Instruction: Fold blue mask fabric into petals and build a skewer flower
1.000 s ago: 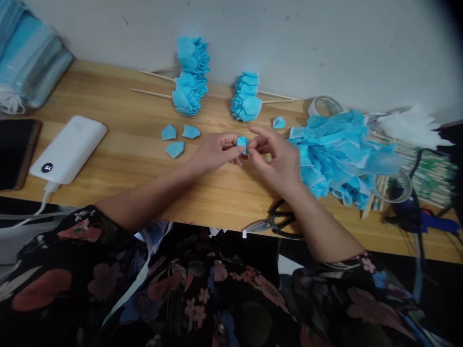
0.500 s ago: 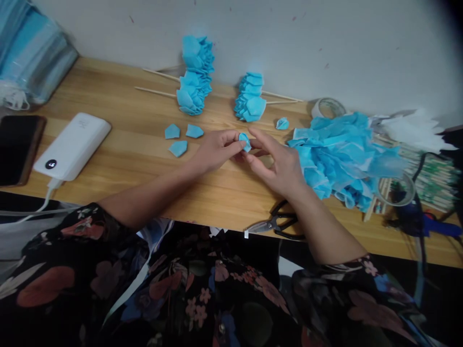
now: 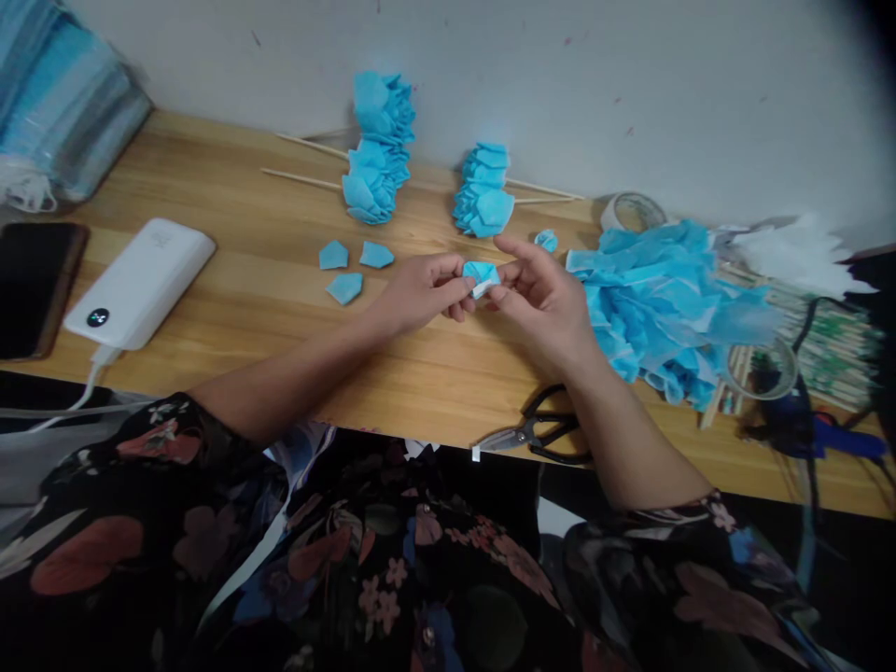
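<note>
A small blue fabric petal [image 3: 482, 273], partly folded with a white edge showing, is between my two hands above the table. My left hand [image 3: 430, 287] pinches its left side between thumb and fingers. On its other side, my right hand [image 3: 542, 294] grips the edge with the thumb and a finger, while the index finger sticks out. Three cut blue petals [image 3: 344, 287] lie on the wood to the left. Past my right fingers sits a small rolled blue bud [image 3: 545, 241]. Finished blue flowers [image 3: 371, 182] on sticks lie at the back, with more blue flowers [image 3: 484, 201] right of them.
A heap of blue fabric [image 3: 651, 299] lies at right, beside tape rolls [image 3: 763, 369], a blue glue gun [image 3: 847, 437] and bundled sticks. Black-handled scissors [image 3: 536, 434] rest at the front edge. A white power bank [image 3: 144, 285] and phone [image 3: 35, 289] are at left.
The petal has been turned and spread wider between my fingers, so a white edge now shows. My right thumb and finger have closed in on its right side.
</note>
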Demonstrator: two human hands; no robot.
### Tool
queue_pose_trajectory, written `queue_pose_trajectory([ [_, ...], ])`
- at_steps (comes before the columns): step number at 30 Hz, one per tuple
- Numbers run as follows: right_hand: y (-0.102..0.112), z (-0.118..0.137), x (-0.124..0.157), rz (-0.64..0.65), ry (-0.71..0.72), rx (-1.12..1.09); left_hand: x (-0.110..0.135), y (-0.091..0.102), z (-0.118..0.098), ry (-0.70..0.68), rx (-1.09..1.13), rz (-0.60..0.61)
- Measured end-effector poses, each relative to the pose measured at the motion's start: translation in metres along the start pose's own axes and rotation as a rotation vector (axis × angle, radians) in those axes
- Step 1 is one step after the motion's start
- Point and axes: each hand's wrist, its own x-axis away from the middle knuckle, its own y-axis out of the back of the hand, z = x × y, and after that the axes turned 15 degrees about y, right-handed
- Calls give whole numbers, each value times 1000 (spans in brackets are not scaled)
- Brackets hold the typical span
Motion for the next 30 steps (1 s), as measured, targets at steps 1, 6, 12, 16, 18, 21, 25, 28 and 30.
queue_pose_trajectory([
  [1, 0, 1, 0, 1, -11, -6, 0, 0, 0, -5, -7, 5],
  [6, 0, 4, -1, -31, -19, -7, 2, -1, -2, -30, -3, 62],
  [12, 2, 3, -1, 15, -13, -43, -3, -2, 5, -50, 19, 30],
  [16, 3, 2, 0, 38, -12, -90, -3, -2, 4, -33, 9, 20],
  [18, 2, 1, 0, 22, -28, -76, -2, -2, 4, -25, -10, 27],
  [21, 0, 1, 0, -22, -64, -60, -3, -3, 4, -26, -35, 24],
  [25, -2, 3, -1, -82, -87, -110, -3, -2, 4, -38, -35, -19],
  [28, -2, 4, -2, -92, -89, -121, -3, -1, 3, -57, -20, -44],
  [30, -1, 5, -2, -82, -98, -112, -4, 0, 3, -66, -9, -51],
])
